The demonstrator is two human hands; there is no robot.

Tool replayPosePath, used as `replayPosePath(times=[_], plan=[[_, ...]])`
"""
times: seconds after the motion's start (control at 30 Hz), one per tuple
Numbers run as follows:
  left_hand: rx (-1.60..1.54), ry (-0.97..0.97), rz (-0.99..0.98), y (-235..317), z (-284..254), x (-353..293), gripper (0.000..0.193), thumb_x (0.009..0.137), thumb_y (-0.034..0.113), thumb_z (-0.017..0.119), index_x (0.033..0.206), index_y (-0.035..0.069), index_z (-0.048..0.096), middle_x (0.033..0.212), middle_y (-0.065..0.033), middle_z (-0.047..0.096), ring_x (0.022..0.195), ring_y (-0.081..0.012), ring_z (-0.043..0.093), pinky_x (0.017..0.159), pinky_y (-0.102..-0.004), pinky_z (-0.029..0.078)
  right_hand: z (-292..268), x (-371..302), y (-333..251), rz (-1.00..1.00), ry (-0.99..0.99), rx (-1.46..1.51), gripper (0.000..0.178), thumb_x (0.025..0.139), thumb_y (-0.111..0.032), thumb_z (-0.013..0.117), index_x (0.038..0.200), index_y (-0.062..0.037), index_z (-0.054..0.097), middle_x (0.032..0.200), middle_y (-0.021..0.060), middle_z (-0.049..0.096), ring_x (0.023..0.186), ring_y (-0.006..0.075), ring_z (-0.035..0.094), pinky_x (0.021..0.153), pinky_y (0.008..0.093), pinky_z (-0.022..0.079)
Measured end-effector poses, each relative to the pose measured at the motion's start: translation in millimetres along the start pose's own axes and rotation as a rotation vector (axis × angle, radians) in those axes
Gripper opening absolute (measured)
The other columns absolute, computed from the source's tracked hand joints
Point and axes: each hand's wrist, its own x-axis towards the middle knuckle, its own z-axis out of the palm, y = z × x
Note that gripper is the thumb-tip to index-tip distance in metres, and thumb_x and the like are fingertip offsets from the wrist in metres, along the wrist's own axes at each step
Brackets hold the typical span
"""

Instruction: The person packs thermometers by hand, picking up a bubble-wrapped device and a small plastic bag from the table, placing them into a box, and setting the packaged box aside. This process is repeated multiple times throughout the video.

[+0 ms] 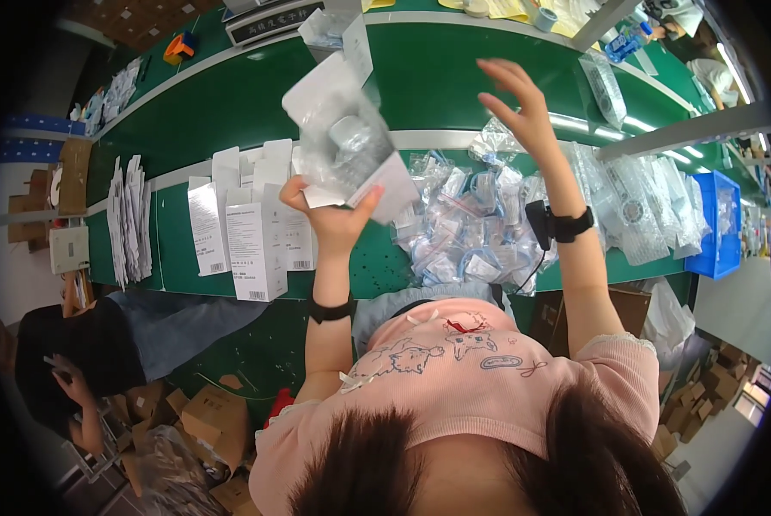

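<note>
Grasped in my left hand (338, 225), the white box (392, 191) slants lengthwise, flap (304, 96) toward upper left; right hand (525, 107) released.

Wht box (394, 191), grn bench (373, 255), blu crate (705, 261), pnk printed tee (454, 404).

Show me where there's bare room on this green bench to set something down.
Bench: a strip between flat cartons and standing boxes, and a speckled patch between those boxes and the bag pile. Upper shelf: between the held box and right hand in this view. Crowded: bag pile through bubble wrap to blue bin.
</note>
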Motion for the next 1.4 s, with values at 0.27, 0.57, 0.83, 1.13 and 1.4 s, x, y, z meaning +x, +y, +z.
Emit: replayPosePath(times=[0.27, 0.57, 0.83, 1.13, 1.4], plan=[[-0.013, 0.063, -0.098, -41.9, -17.0, -23.4, 0.073, 0.06, 0.013, 0.078, 0.112, 0.002, 0.028, 0.116, -0.0146, 0.034, 0.101, -0.026, 0.044, 0.085, -0.0377, 0.04, 38.1, -83.2, 127.6, 0.284, -0.574, -0.689, 0.046, 0.068, -0.004, 0.063, 0.113, -0.0073, 0.053, 0.106, 0.0171, 0.055, 0.089, 0.0317, 0.056, 0.079, 0.0366, 0.045], [0.432, 0.0, -0.206, 16.0, -25.2, 11.6, 0.019, 0.063, 0.007, 0.071, 0.08, 0.004, 0.062, 0.111, -0.017, 0.052, 0.074, -0.0166, 0.054, 0.066, -0.027, 0.043, 39.7, -26.2, 2.6, 0.3, -0.066, 0.413, 0.036, 0.075, 0.005, 0.055, 0.109, -0.0052, 0.049, 0.107, 0.0124, 0.053, 0.1, 0.0249, 0.056, 0.077, 0.0303, 0.047], [0.053, 0.069, -0.45, -2.8, -22.6, 23.8, 0.013, 0.063, 0.005, 0.069, 0.073, -0.002, 0.063, 0.097, -0.0141, 0.061, 0.064, -0.0119, 0.054, 0.057, -0.0224, 0.04, 97.4, -8.8, -48.3, -0.174, -0.397, 0.601, 0.023, 0.07, 0.0, 0.063, 0.092, -0.0043, 0.057, 0.099, 0.0078, 0.055, 0.089, 0.0234, 0.058, 0.074, 0.0336, 0.048], [0.012, 0.07, -0.305, -13.2, -22.1, 24.2, 0.013, 0.066, 0.005, 0.067, 0.071, -0.005, 0.06, 0.094, -0.0137, 0.062, 0.081, -0.0183, 0.058, 0.066, -0.0249, 0.043, 107.9, -6.5, -54.2, -0.838, -0.479, -0.251, 0.021, 0.064, -0.013, 0.066, 0.082, -0.0041, 0.06, 0.084, 0.0063, 0.056, 0.083, 0.0262, 0.053, 0.078, 0.0364, 0.043], [0.18, 0.098, -0.306, -2.5, -14.2, 26.3, 0.012, 0.065, 0.005, 0.067, 0.07, -0.003, 0.06, 0.092, -0.013, 0.062, 0.081, -0.0217, 0.059, 0.072, -0.0289, 0.044, 129.5, -36.6, -44.7, -0.68, -0.591, -0.2, 0.026, 0.065, -0.023, 0.066, 0.078, -0.0021, 0.059, 0.086, 0.0103, 0.057, 0.083, 0.0255, 0.055, 0.07, 0.0353, 0.045]])
